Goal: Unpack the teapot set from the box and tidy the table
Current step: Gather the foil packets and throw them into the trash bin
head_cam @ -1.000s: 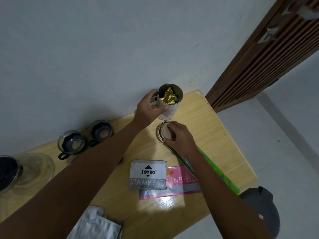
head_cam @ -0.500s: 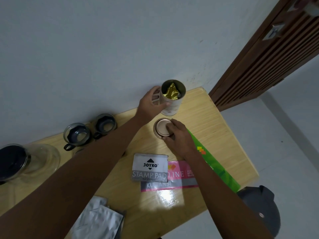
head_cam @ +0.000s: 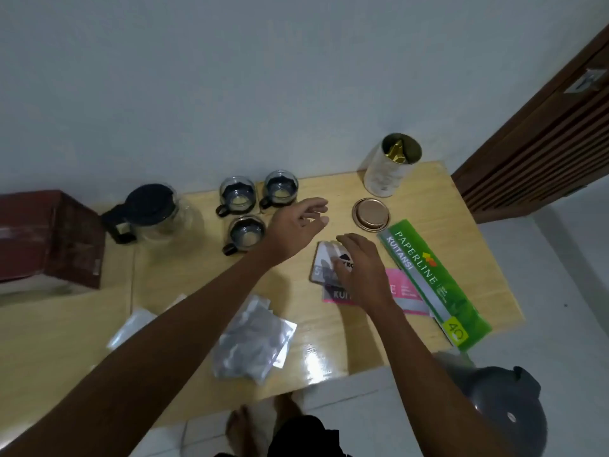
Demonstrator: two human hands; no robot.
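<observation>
Your right hand point(head_cam: 361, 275) grips the light, stiff stamp pad box point(head_cam: 324, 263) by its edges; left hand point(head_cam: 296, 225) hovers open-fingered.

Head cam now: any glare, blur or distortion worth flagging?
Head view: dim, bluish light overall; a bright glare patch on the table near its front edge; the right hand and the stamp pad box under it are motion-blurred, its print only partly readable; the left hand is softer too; wide-angle bending shows at the door and table edges.
</observation>
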